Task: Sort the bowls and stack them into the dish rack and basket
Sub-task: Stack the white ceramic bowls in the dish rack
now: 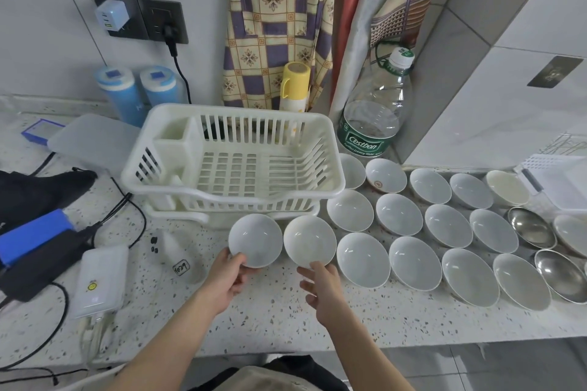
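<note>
On the left of the speckled desk (286,311) lie a white power bank (101,279) and black cables (127,209); behind stands the empty white dish rack (232,165); just in front of it the left hand (227,276) pinches the near rim of a white bowl (255,240), thumb on top; beside it the right hand (320,287), fingers loosely spread, touches the near rim of a second white bowl (309,241); rightward, rows of white bowls (413,232) run to two steel bowls (546,251) at the edge.

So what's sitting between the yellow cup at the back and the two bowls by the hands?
The white dish rack, empty, stands between the yellow cup and the two bowls, as the head view shows.
</note>
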